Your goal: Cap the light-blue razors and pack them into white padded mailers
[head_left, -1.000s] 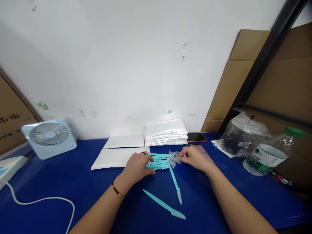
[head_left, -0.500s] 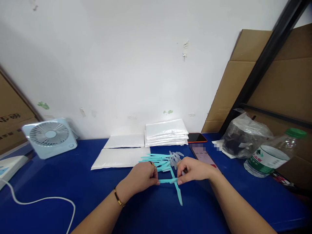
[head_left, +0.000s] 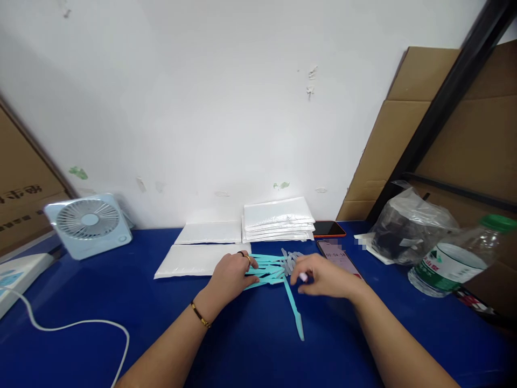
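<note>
Several teal eyebrow razors (head_left: 264, 265) lie in a loose pile on the blue table. My left hand (head_left: 234, 275) reaches over their left ends, thumb and forefinger apart and touching the pile. Beside the pile's right end is a heap of small translucent caps (head_left: 288, 261), partly behind my right hand (head_left: 323, 276). That hand is curled, with a small pale cap (head_left: 302, 276) between its fingers; the cap is mostly hidden. A single razor (head_left: 296, 312) lies apart, slanting toward me below the pile.
White padded envelopes (head_left: 278, 215) are stacked by the wall, with flat ones (head_left: 189, 261) to the left. Two phones (head_left: 329, 229), a bagged dark object (head_left: 398, 231) and a water bottle (head_left: 448, 267) stand right. A fan (head_left: 89, 223) and white cable (head_left: 81, 322) are left.
The razor held between both hands has left them. My left hand has moved up to the pile and spread its fingers; my right hand has drawn slightly right and up.
</note>
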A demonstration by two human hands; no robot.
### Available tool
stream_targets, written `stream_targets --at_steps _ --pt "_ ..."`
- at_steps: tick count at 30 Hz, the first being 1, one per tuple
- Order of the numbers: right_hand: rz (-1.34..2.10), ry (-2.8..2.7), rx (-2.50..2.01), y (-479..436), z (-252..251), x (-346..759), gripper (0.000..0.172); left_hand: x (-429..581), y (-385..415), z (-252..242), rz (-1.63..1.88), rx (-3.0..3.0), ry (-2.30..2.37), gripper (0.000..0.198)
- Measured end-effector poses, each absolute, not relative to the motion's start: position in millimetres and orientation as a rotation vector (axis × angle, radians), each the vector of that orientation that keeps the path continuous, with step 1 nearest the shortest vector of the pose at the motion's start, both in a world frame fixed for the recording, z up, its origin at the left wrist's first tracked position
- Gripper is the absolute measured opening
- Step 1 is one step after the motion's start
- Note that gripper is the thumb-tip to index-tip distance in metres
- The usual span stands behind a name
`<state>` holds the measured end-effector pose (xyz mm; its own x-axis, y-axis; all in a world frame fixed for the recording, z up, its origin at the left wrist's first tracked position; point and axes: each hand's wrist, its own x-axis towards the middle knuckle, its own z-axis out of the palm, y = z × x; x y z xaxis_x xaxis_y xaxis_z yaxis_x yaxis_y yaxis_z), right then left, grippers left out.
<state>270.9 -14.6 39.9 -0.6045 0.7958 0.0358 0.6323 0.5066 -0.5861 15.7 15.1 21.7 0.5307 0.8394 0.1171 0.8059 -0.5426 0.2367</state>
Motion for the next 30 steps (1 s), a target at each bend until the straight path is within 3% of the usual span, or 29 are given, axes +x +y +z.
stream_targets --at_steps 3,12,15,19,24,30 --pt "0.871 -2.754 -0.959 -29.4 41.8 257.9 0.033 18.0 11.1 20.6 0.338 2.591 1.350 0.024" --pt "0.712 -2.924 -0.807 -47.0 29.9 227.0 0.021 21.4 0.8 23.6 0.469 2.513 1.102 0.025" --pt "0.815 -2.648 -0.823 -47.3 36.1 227.6 0.017 23.9 -3.8 27.9 0.529 2.444 1.016 0.023" --pt "0.966 -1.947 -0.928 -39.1 42.4 232.1 0.009 29.3 -10.8 36.4 0.686 2.202 0.961 0.042" --pt "1.198 -1.436 -0.793 -27.1 40.2 232.5 0.011 35.0 -16.8 38.3 0.586 2.077 0.819 0.039" --pt "1.081 -1.089 -0.780 -10.0 41.4 255.4 0.013 26.2 -5.6 28.3 0.674 2.095 1.071 0.044"
